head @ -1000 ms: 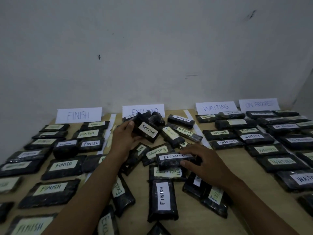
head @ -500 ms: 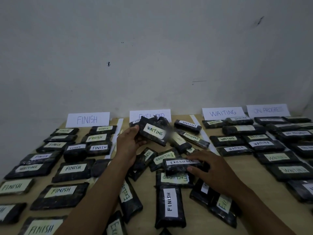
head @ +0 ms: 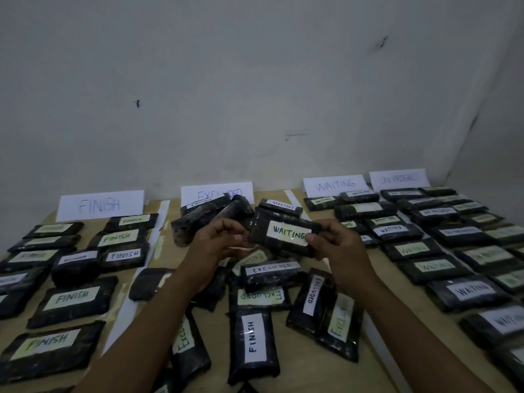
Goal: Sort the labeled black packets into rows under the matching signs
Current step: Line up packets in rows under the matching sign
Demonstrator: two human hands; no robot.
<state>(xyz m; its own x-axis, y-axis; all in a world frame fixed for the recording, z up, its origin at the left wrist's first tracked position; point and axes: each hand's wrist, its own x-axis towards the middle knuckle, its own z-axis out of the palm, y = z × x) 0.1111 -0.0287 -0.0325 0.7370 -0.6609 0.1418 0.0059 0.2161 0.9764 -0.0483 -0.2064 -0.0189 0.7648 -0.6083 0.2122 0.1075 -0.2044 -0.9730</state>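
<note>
wide wooden bench (head: 297, 373) under it all, and away to the right of the fingers (head: 312, 239) runs the waiting row (head: 425, 268), headed by the paper waiting sign (head: 334, 185). lifted between both hands is the waiting packet (head: 283, 222): the right hand (head: 340, 245) pinches its right end with the thumb on top, and the left hand (head: 212, 245) looks curled round its left end, so neither hand hangs loose. best play, i'd say: let the right take it alone, swing it rightward and lay it flat and label-up in a gap, square with its neighbours. it's a slab shape in crinkly, glossy black wrap, probably slippery, so grip the edges. the white label (head: 289, 236) shines under tape.
</note>
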